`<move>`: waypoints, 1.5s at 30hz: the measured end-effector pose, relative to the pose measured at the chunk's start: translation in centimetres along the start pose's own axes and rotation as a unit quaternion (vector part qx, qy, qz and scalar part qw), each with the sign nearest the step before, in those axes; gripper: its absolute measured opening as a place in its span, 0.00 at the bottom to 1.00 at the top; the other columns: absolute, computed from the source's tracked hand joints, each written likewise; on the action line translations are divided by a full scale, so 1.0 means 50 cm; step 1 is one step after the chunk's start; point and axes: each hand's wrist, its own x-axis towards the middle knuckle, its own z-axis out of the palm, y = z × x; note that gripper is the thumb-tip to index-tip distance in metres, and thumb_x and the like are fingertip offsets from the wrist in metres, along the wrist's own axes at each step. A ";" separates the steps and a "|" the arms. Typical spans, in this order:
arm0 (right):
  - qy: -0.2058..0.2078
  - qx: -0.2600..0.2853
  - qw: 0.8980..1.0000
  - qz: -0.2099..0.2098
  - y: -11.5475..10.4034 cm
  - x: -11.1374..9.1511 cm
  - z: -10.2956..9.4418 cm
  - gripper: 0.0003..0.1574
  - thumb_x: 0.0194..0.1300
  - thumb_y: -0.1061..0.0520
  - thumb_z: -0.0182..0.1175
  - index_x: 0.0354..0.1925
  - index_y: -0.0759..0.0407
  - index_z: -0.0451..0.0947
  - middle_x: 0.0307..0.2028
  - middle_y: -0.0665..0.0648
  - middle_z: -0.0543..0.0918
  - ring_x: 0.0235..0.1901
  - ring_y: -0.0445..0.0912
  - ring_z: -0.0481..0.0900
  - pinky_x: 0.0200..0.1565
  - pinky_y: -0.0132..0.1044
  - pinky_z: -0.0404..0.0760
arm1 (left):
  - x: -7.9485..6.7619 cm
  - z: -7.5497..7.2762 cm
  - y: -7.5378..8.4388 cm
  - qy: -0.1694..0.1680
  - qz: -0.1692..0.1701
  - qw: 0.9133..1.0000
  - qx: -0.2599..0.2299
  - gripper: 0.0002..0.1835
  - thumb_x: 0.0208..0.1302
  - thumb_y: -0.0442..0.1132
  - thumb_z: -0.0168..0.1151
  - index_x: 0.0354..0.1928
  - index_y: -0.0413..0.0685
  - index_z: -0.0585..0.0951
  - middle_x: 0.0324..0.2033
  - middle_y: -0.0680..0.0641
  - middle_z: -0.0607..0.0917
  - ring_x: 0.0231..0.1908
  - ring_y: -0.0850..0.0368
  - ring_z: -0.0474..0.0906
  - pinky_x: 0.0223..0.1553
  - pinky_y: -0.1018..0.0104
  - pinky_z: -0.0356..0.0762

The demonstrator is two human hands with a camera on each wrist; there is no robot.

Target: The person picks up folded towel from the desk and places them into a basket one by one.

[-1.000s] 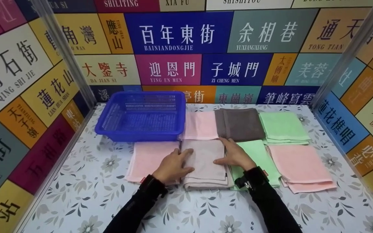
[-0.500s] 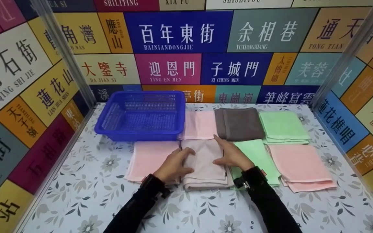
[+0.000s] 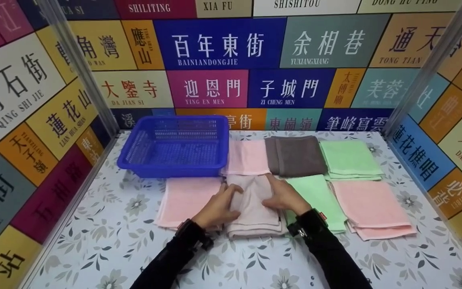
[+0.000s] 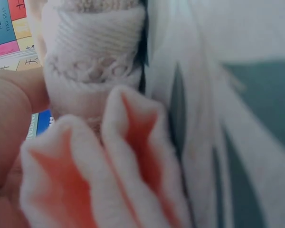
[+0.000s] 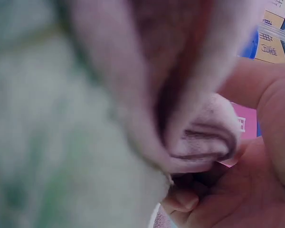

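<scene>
A folded pale greyish-pink towel point(image 3: 254, 208) lies in the front row, its upper layers bunched into a ridge between my hands. My left hand point(image 3: 215, 206) grips its left side, thumb on top. Its right side is held by my right hand point(image 3: 286, 196); in the right wrist view the fingers point(image 5: 183, 199) reach beneath the towel's edge. Left of it lies a folded pink towel point(image 3: 185, 197), whose open folds fill the foreground of the left wrist view. A folded light green towel point(image 3: 317, 200) adjoins on the right, partly behind my right hand.
Behind the front row stands a blue plastic basket point(image 3: 173, 166) at left. Beside it lie a pink towel point(image 3: 249, 156), a dark grey towel point(image 3: 299, 156) and a green towel point(image 3: 350, 158). Another pink towel point(image 3: 371, 202) lies at front right. Sign-printed walls enclose the table point(image 3: 106, 241).
My hands have drawn slightly closer together, the right one shifting left. The flat top of the greyish-pink towel has buckled up into folds between them.
</scene>
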 end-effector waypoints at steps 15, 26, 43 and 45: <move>-0.002 0.093 0.994 -0.058 -0.004 0.002 0.004 0.50 0.52 0.67 0.64 0.74 0.57 0.65 0.63 0.63 0.79 0.51 0.54 0.78 0.50 0.50 0.78 | -0.001 0.001 0.001 0.004 0.005 1.000 -0.022 0.38 0.46 0.29 0.72 0.62 0.49 0.70 0.51 0.43 0.68 0.42 0.51 0.74 0.47 0.58 0.80; -0.019 0.141 0.989 -0.038 -0.010 -0.007 -0.027 0.52 0.54 0.66 0.64 0.77 0.55 0.61 0.65 0.64 0.76 0.51 0.55 0.76 0.49 0.46 0.76 | -0.005 -0.038 0.042 0.008 0.027 0.999 -0.024 0.38 0.51 0.29 0.71 0.68 0.50 0.72 0.57 0.41 0.70 0.50 0.48 0.77 0.55 0.53 0.80; 0.053 0.149 0.986 -0.060 -0.103 0.068 -0.128 0.53 0.55 0.62 0.66 0.77 0.52 0.61 0.68 0.63 0.75 0.59 0.57 0.76 0.57 0.52 0.76 | 0.032 -0.167 0.069 0.103 0.039 0.994 -0.011 0.27 0.54 0.28 0.68 0.58 0.52 0.83 0.55 0.40 0.70 0.35 0.57 0.70 0.37 0.63 0.76; 0.075 0.139 0.985 -0.068 -0.121 0.094 -0.131 0.54 0.53 0.62 0.66 0.77 0.53 0.62 0.67 0.63 0.76 0.59 0.56 0.76 0.58 0.52 0.76 | 0.042 -0.187 0.061 0.117 0.027 0.993 -0.011 0.30 0.53 0.28 0.67 0.60 0.53 0.83 0.58 0.39 0.69 0.33 0.58 0.71 0.36 0.63 0.78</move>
